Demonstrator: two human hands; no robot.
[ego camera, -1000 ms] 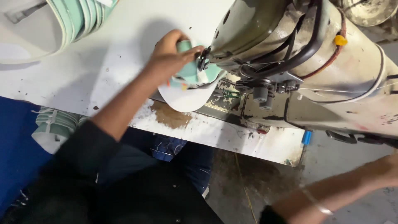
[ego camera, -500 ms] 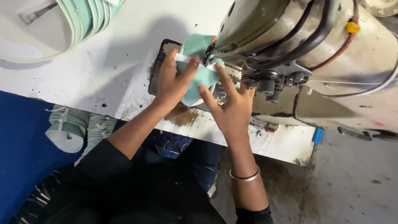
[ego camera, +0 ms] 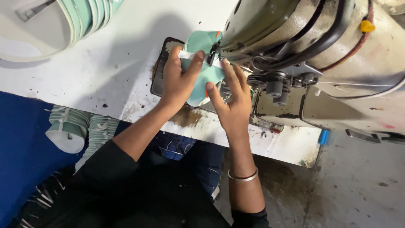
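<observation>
Nearest, a thin metal bangle [ego camera: 242, 177] rings the right wrist above a black sleeve. Two stacks of mint-green curved pieces [ego camera: 78, 126] with white edging lie low at the left, beside blue cloth [ego camera: 21, 147]. Both hands press flat on one mint-green fabric piece [ego camera: 202, 71] — soft, rounded, with a white strip across it — on the stained white table [ego camera: 105, 71]. The left hand [ego camera: 179, 80] spreads its fingers, thumb pinning the strip; the right hand [ego camera: 234, 101] lies open, fingertips on the fabric. Beyond, the piece sits under the needle of one grimy cream sewing machine [ego camera: 320, 46] — its paint worn, black cables looped along it.
</observation>
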